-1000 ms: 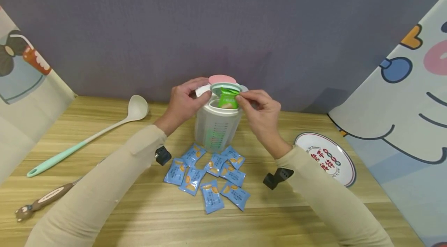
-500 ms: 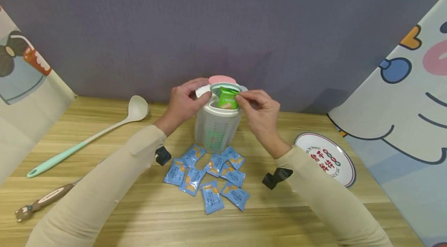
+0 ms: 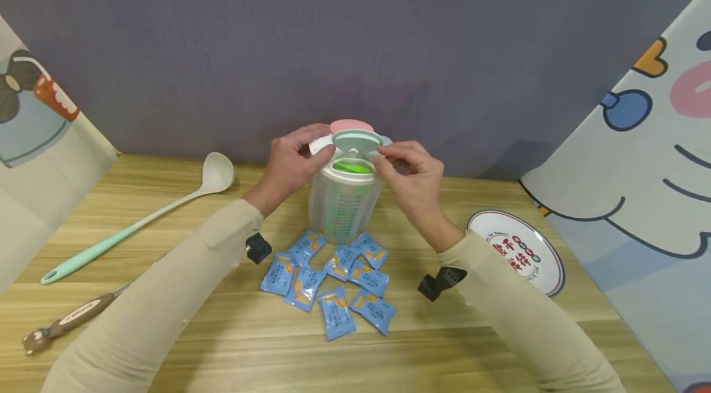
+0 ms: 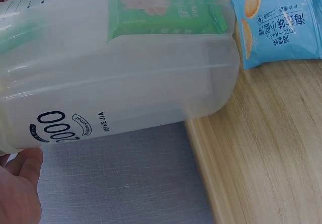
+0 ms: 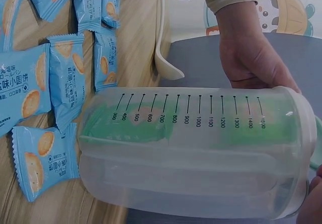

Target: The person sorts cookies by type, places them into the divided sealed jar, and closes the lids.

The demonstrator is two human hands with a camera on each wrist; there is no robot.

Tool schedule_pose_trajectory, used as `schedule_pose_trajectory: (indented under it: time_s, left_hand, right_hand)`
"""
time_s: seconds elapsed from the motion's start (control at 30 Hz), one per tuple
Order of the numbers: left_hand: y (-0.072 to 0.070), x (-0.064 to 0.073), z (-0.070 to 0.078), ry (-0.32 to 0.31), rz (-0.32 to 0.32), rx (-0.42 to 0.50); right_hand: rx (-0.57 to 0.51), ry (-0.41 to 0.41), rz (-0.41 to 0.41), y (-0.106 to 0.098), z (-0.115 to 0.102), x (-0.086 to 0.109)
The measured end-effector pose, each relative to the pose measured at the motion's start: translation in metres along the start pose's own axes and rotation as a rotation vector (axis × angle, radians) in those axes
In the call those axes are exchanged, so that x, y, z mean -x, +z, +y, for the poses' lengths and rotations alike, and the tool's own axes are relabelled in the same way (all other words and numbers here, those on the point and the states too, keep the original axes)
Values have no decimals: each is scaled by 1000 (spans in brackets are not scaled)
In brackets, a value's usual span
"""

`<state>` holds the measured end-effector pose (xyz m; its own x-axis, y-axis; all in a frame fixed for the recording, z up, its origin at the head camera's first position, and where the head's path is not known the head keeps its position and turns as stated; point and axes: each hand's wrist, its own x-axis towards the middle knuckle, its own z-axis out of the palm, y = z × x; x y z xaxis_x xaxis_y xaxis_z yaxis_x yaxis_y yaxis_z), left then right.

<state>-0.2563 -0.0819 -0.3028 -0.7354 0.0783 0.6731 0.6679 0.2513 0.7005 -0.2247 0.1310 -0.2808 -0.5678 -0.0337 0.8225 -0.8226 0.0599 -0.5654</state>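
A translucent storage jar (image 3: 343, 208) with printed measuring marks stands upright on the table, its mint flap (image 3: 357, 141) raised over an oval opening. My left hand (image 3: 297, 155) grips the left side of its lid, thumb on top. Beside the flap's right edge is my right hand (image 3: 413, 174), thumb and forefinger slightly apart with no packet between them. A green snack packet (image 3: 353, 168) lies inside, just below the opening. Through the wall in the right wrist view, one green packet (image 5: 259, 121) shows near the top and another green packet (image 5: 126, 126) near the bottom.
Several blue biscuit packets (image 3: 336, 313) lie in front of the jar. A white ladle (image 3: 218, 172) with a mint handle and a brown bear-topped handle (image 3: 78, 313) are at left. An oval plate (image 3: 541, 248) lies at right, partly under the right sleeve. A grey panel (image 3: 355, 41) stands behind.
The green packet, earlier pinched by the right hand in the opening, has dropped into the jar and left the fingers. The left hand stays on the lid.
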Motion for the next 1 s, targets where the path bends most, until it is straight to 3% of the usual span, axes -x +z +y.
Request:
schedule_pose_trajectory:
  time_s: [0.4, 0.67, 0.77, 1.0]
  left_hand:
    - [1, 0, -2, -6, 18, 3]
    - [-5, 2, 35, -9, 11, 15]
    - [-5, 2, 36, -9, 8, 12]
    - [-1, 0, 2, 7, 12, 24]
  right_hand:
    - [-57, -5, 8, -2, -1, 3]
    - [-75, -14, 12, -15, 4, 11]
    - [-75, -10, 18, -22, 9, 15]
    - [-10, 7, -3, -28, 12, 12]
